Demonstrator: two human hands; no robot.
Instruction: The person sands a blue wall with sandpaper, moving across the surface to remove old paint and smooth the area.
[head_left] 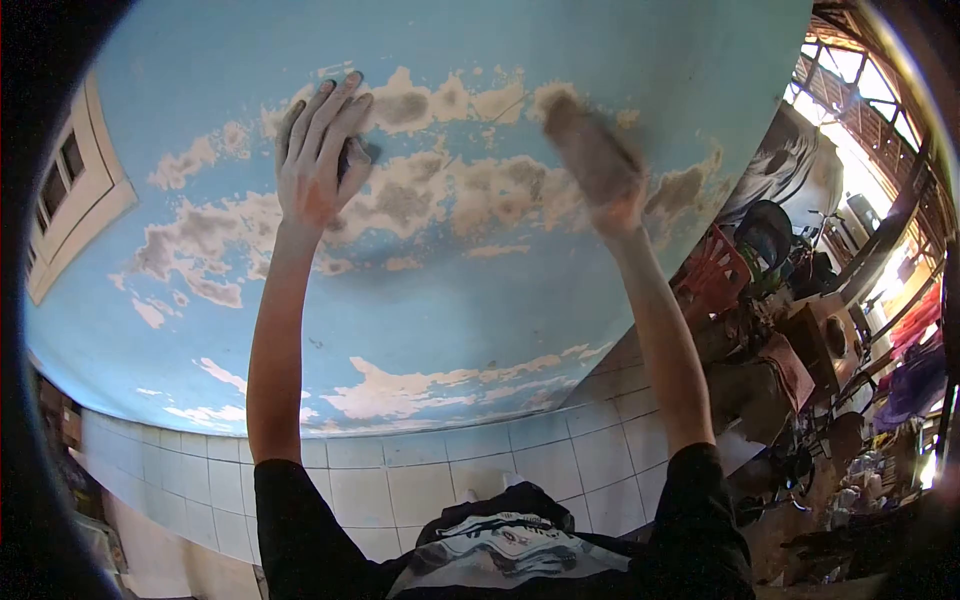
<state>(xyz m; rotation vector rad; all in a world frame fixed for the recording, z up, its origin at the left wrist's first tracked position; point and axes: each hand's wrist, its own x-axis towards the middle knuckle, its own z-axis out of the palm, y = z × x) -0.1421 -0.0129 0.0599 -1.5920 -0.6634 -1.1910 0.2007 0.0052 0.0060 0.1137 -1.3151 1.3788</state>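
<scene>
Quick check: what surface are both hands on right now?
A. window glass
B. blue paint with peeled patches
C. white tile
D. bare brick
B: the left hand and the blurred right hand are both up on the blue wall among peeled patches; the tiles lie lower.

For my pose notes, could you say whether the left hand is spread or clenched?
Spread: the left hand lies with fingers extended against the blue wall.

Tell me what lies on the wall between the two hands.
In the head view, only wall: tan patches where the blue paint is gone, between the left hand and the blurred right hand. No object lies there.
</scene>
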